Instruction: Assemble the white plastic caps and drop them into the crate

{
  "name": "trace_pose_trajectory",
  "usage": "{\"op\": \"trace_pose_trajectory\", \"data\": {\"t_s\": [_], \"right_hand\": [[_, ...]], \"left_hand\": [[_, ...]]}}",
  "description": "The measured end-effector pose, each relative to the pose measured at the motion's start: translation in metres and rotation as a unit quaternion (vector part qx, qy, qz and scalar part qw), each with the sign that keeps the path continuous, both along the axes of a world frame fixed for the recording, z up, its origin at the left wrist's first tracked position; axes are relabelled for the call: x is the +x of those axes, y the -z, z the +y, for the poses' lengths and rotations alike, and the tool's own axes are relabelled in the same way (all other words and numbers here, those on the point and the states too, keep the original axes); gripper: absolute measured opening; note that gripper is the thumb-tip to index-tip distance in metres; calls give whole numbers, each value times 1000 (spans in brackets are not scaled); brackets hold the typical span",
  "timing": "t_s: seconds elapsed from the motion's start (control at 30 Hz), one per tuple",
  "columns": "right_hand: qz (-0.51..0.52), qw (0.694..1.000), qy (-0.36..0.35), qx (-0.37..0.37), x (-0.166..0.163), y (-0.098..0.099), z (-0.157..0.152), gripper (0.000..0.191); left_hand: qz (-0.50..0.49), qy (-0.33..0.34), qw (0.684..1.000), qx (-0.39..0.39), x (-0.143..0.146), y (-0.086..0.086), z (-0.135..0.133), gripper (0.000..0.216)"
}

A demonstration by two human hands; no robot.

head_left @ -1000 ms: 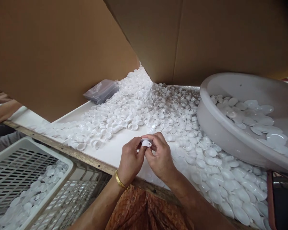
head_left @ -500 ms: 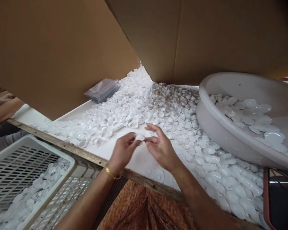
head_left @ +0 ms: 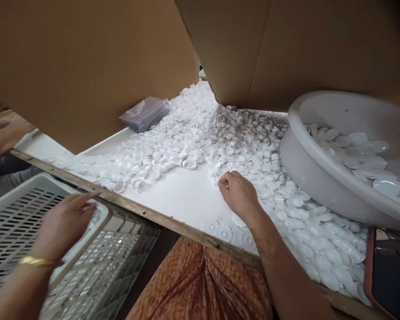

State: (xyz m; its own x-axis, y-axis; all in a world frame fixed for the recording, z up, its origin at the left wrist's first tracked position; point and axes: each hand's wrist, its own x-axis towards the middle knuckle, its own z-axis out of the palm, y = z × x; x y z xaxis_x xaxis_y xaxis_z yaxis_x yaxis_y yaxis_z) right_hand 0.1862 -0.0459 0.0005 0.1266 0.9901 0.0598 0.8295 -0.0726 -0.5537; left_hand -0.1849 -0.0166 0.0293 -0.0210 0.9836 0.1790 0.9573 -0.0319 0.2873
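Note:
My left hand (head_left: 66, 222), slightly blurred, hovers over the white slatted plastic basket (head_left: 103, 213) with its index finger stretched out and nothing visible in it. At the edge of a heap of small white plastic cups (head_left: 183, 146), my right hand (head_left: 238, 193) has its thumb and fingers pinched together. What lies between those fingertips, if anything, is hidden. Flat white discs with ring-shaped centres (head_left: 225, 233) lie near the table's front edge, left of my right forearm. Larger shallow white pieces (head_left: 320, 249) spread to the right of that forearm.
A large pale plastic tub (head_left: 306, 164) holding white oval pieces stands on the right. Big cardboard sheets (head_left: 86, 66) rise behind the heap. Plastic bags (head_left: 145, 113) lie beside it. A phone (head_left: 390, 271) is at lower right. Another person's arm (head_left: 6, 135) shows at far left.
My left hand has left the small white piece both hands held and swung left over the basket. My right hand has moved right to the heap and closed into a pinch.

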Motion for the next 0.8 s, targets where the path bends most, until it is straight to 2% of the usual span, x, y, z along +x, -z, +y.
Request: {"op": "trace_pose_trajectory", "data": {"t_s": [0.07, 0.13, 0.17, 0.23, 0.3, 0.43, 0.5, 0.6, 0.7, 0.8], "right_hand": [[55, 988, -124, -80, 4, -2, -3, 7], [85, 953, -246, -155, 6, 0, -7, 19], [82, 941, -281, -171, 6, 1, -9, 26], [49, 940, -296, -164, 2, 4, -11, 28], [26, 947, -281, -153, -3, 4, -13, 23], [77, 959, -250, -113, -8, -2, -13, 10], [120, 971, -191, -75, -8, -3, -11, 5], [196, 976, -85, -46, -8, 4, -5, 3], [319, 946, -1, -62, -11, 12, 2, 13], [439, 891, 59, -100, -15, 12, 6, 16]], "left_hand": [[-78, 133, 988, 9, 71, 5, 2, 23], [-125, 274, 952, -61, 134, 11, 1, 20], [-120, 329, 931, -101, 159, 15, 0, 18], [-76, 386, 907, -148, 192, 20, 1, 15], [-28, 370, 918, -140, 204, 22, 8, 15], [32, 244, 967, -61, 197, 16, 38, 17], [64, 214, 974, -24, 195, 14, 54, 25], [101, 215, 971, -8, 204, 23, 72, 35], [105, 219, 970, -11, 214, 34, 83, 16], [93, 229, 969, -8, 213, 32, 80, 19]]}}
